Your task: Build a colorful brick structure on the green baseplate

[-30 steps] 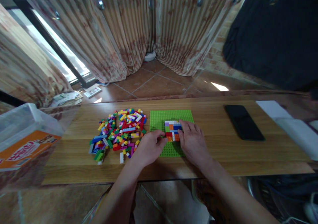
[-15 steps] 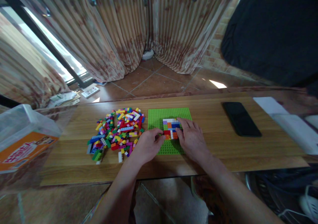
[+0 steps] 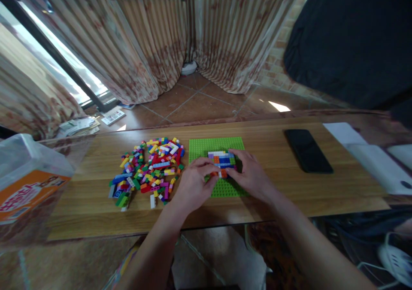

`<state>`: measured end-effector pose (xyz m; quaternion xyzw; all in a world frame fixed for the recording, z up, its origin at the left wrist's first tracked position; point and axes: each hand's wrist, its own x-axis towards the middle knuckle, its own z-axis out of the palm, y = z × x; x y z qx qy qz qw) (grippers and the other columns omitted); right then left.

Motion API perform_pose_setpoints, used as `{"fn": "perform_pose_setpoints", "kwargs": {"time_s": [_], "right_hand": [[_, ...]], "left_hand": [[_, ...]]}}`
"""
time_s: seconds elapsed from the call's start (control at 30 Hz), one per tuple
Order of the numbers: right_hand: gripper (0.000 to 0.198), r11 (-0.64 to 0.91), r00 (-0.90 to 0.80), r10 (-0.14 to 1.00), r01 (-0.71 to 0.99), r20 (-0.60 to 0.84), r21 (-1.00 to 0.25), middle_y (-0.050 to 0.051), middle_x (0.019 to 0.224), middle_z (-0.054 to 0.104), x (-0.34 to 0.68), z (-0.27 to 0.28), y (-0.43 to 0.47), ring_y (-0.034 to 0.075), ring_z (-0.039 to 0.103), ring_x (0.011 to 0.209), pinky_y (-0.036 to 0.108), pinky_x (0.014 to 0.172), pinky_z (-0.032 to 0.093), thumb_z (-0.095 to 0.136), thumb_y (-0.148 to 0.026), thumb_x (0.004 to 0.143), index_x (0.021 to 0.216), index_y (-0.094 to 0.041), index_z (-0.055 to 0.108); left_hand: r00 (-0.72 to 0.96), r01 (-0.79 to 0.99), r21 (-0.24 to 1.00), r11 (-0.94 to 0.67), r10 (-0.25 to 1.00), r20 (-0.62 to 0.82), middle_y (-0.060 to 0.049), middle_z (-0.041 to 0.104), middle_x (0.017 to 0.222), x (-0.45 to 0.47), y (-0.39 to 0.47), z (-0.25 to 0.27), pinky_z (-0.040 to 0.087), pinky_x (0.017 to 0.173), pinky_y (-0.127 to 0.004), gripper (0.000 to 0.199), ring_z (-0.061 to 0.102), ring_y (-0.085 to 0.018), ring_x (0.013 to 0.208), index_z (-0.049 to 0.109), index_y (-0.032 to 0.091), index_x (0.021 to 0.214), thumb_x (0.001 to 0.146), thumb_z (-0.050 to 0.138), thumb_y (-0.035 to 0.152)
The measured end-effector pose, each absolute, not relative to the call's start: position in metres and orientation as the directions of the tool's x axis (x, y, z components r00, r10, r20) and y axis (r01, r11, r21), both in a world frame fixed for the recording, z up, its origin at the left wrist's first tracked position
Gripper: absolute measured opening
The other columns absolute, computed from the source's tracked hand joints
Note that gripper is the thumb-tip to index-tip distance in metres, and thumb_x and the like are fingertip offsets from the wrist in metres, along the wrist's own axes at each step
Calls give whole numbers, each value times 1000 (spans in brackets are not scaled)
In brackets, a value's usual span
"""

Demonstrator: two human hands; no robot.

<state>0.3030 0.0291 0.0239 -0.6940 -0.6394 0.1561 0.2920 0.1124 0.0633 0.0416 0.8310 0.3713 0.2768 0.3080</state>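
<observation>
A block of multicoloured toy bricks (image 3: pixel 222 159) stands on the green studded baseplate (image 3: pixel 230 190). My left hand (image 3: pixel 196 182) reaches over its near left part, thumb and forefinger pinched together at the red and orange bricks; what lies between the fingertips is too small and hidden to make out. On the other side, my right hand (image 3: pixel 252 174) grips the block's right edge, forefinger at the far corner and thumb at the near one. Its fingers cover part of that edge.
Left of the baseplate lies a heap of loose toy bricks (image 3: pixel 154 165). A clear plastic tub with an orange label (image 3: pixel 30 195) stands at the table's left end. Rightward are a black phone (image 3: pixel 308 151) and white papers (image 3: pixel 344 134). The wooden table (image 3: pixel 277 206) ends close before me.
My left hand has shifted over the block's near left part, covering more of it. The right hand stays at the right edge. The whole view has moved slightly.
</observation>
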Motion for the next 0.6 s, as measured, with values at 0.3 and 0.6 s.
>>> {"fn": "perform_pose_setpoints", "kwargs": {"time_s": [0.3,0.6], "right_hand": [[51,-41,166,975,789,148,-613,11,122,64,302,23,32,29,56,115,49,99,44,61,-30,75,125,-20,59],[51,5,132,976,787,176,-617,14,125,61,302,21,29,30,53,119,51,100,42,58,-35,81,129,-19,55]], "left_hand": [[593,439,691,-575,763,258,-5,65,109,116,63,38,49,96,-37,15,63,-19,101,74,23,94,86,62,16],[503,509,714,-481,839,207,-7,65,108,122,61,40,50,95,-37,20,62,-21,103,68,19,99,80,66,10]]}}
